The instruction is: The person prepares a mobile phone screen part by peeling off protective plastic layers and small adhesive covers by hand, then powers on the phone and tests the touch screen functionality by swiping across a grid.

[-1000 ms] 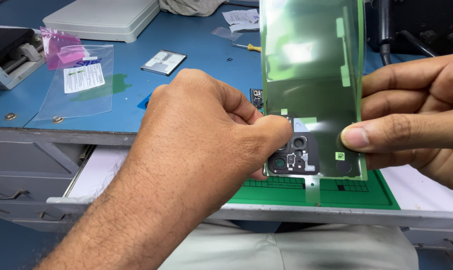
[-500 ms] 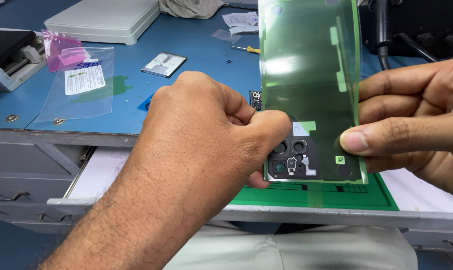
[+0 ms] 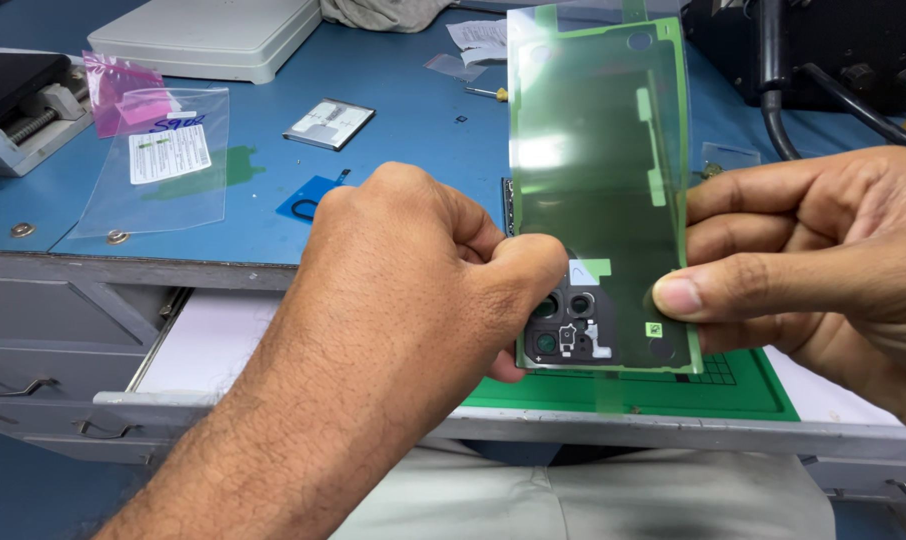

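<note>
The left hand point(image 3: 423, 290) is curled, its thumb and fingers pinched on the lower left corner of a phone back cover point(image 3: 603, 210). The right hand point(image 3: 813, 270) pinches the cover's right edge, thumb in front. Held upright between the 2 hands, the cover is dark under green film, camera cutouts low. Its top is partly cut off; the left fingertips are hidden. Below lies a green mat point(image 3: 743, 390).

Clear plastic bag point(image 3: 158, 165) with white label point(image 3: 170, 153) beside pink bag point(image 3: 118, 88), far left.
</note>
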